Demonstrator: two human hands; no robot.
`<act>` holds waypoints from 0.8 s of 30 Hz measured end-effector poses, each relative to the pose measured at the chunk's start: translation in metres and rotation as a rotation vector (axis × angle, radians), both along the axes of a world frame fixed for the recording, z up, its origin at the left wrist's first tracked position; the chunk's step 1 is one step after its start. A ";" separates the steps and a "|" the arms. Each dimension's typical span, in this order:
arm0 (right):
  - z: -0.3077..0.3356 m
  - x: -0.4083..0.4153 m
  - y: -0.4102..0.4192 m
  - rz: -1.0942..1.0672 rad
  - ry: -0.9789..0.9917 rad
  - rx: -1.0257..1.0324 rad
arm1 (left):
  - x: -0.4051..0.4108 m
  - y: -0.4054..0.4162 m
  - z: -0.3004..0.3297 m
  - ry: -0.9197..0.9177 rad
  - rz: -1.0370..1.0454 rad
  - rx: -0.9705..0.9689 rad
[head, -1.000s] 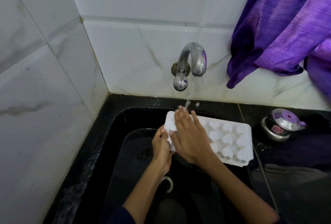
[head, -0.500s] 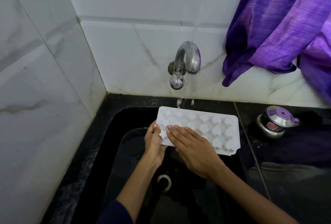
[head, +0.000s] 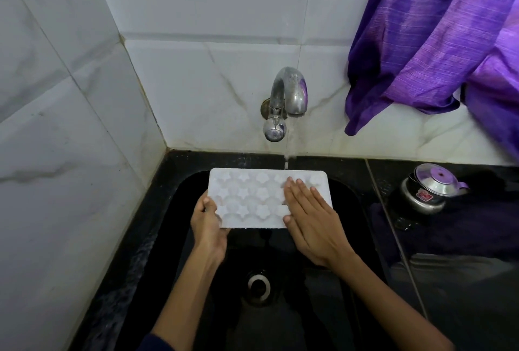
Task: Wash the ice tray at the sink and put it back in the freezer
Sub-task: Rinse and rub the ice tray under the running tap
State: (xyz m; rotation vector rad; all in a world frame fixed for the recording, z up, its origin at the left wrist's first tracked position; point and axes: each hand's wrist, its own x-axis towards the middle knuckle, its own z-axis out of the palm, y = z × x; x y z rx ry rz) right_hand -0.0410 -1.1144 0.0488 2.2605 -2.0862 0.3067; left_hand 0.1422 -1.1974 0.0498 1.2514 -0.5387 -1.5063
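Note:
A white ice tray [head: 252, 199] with star-shaped cells is held level over the black sink [head: 174, 210], under the metal tap [head: 289, 95]. A thin stream of water [head: 287, 151] runs from the spout onto the tray's far edge. My left hand [head: 209, 224] grips the tray's near left corner, thumb on top. My right hand [head: 311, 216] lies flat on the right part of the tray, fingers straight and together, covering several cells.
The sink's drain [head: 258, 284] lies below the tray. A small steel kettle [head: 429, 190] stands on the black counter to the right. Purple cloth [head: 435, 33] hangs at the upper right. White tiled walls close in the left and back.
My right hand has slid from the tray's left end across to its right part. The tray has turned level and square to the wall, and the water now lands on its far edge.

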 end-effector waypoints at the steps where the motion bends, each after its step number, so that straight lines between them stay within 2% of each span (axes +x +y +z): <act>1: -0.003 -0.001 -0.002 -0.018 -0.017 -0.002 | 0.005 -0.001 0.000 -0.012 0.016 -0.005; 6: -0.015 0.009 -0.019 -0.116 -0.249 0.015 | 0.028 0.001 -0.001 -0.056 0.077 -0.013; 9: -0.019 0.019 -0.032 -0.256 -0.501 0.017 | 0.039 0.003 -0.003 -0.050 0.112 0.007; 11: -0.017 0.023 -0.040 -0.316 -0.714 0.120 | 0.046 0.004 -0.005 -0.048 0.131 0.022; 14: -0.013 0.025 -0.046 -0.325 -1.066 0.240 | 0.054 0.006 -0.006 -0.055 0.151 0.034; 16: -0.011 0.020 -0.047 -0.309 -1.204 0.242 | 0.059 0.006 -0.006 -0.064 0.152 0.031; 18: -0.006 0.010 -0.046 -0.258 -1.248 0.207 | 0.063 0.007 -0.006 -0.071 0.145 0.023; 20: 0.000 0.000 -0.042 -0.226 -1.206 0.144 | 0.065 0.009 -0.005 -0.068 0.117 0.019; 24: 0.005 -0.019 -0.028 -0.270 -1.190 0.115 | 0.065 0.016 -0.002 -0.077 -0.015 0.018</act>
